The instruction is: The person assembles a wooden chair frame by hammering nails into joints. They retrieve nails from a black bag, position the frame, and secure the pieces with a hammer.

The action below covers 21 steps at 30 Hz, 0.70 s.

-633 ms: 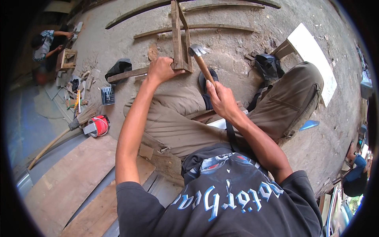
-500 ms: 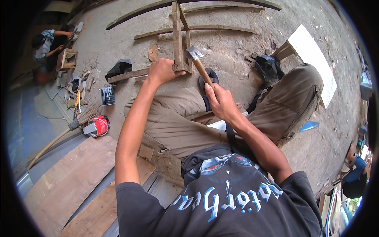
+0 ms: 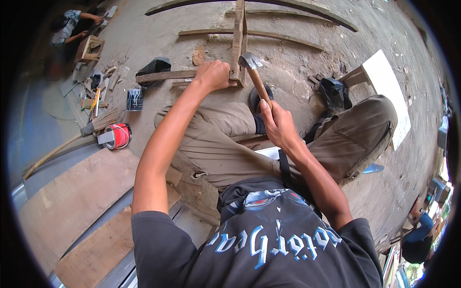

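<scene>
My right hand (image 3: 278, 126) is closed round the wooden handle of a claw hammer (image 3: 260, 82). The hammer's metal head is raised just right of the corner of a wooden frame (image 3: 237, 48). Fingers wrapped, my left hand (image 3: 214, 76) grips that frame near the corner, where a horizontal wooden piece (image 3: 165, 77) meets the upright pieces. Part of the joint lies behind the fingers. Two long curved wooden strips (image 3: 269, 34) cross the floor beyond the frame, and another bends along the top edge.
At left are a red can (image 3: 116, 136), a broom (image 3: 98, 124), a black paint-stained can (image 3: 134, 100) and wood scraps. Planks (image 3: 77, 192) lie lower left. A white board (image 3: 390, 93) and black plastic bag (image 3: 334, 93) are at right. Another person (image 3: 69, 29) works at far left.
The whole view has shifted, so the frame sits farther right. My left hand has turned knuckles-up at the frame's corner. The hammer stays raised in my right hand.
</scene>
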Each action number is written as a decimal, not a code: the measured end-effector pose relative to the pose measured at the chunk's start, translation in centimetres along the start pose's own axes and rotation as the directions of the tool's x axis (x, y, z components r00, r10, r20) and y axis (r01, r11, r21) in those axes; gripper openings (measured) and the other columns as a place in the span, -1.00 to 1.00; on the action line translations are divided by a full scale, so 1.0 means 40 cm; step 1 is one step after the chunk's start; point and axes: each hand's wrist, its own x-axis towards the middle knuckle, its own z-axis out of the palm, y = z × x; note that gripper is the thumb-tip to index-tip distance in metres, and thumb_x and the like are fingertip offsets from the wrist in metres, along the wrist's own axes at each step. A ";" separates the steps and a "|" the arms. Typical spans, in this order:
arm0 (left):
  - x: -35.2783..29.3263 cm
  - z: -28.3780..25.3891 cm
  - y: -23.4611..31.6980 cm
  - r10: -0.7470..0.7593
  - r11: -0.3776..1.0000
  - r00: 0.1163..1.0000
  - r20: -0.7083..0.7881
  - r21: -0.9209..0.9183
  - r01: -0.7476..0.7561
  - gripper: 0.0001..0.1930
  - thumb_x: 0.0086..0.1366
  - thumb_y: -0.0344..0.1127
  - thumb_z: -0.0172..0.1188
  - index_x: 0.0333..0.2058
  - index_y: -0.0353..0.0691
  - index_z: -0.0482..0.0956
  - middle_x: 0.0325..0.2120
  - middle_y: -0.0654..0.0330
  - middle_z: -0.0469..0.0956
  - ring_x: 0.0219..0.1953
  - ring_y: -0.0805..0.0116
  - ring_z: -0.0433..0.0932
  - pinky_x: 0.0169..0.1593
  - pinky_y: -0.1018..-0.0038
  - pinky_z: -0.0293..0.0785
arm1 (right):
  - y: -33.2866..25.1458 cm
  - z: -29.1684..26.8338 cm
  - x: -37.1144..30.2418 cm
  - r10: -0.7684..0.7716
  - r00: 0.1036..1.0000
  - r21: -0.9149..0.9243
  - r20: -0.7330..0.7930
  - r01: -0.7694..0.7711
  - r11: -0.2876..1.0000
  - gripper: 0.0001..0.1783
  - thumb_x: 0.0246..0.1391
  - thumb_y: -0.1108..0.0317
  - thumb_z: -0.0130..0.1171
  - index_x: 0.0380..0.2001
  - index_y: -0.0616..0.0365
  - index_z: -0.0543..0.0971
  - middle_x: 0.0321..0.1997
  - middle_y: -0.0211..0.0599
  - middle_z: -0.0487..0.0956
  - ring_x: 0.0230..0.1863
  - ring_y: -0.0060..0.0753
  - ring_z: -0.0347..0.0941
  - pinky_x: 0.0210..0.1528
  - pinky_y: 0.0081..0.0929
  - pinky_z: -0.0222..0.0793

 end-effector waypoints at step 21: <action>-0.006 0.001 -0.003 -0.029 0.993 0.999 -0.033 -0.114 0.025 -0.68 -0.04 -0.10 0.43 -0.53 -0.28 0.67 -0.50 -0.08 0.63 -0.38 -0.02 0.67 -0.28 0.16 0.58 | -0.053 0.000 -0.010 -0.016 0.995 -0.149 0.097 0.031 0.988 -0.54 0.35 0.07 -0.11 -0.42 0.31 0.37 -0.65 0.23 0.41 -0.54 0.39 0.39 -0.50 0.04 0.21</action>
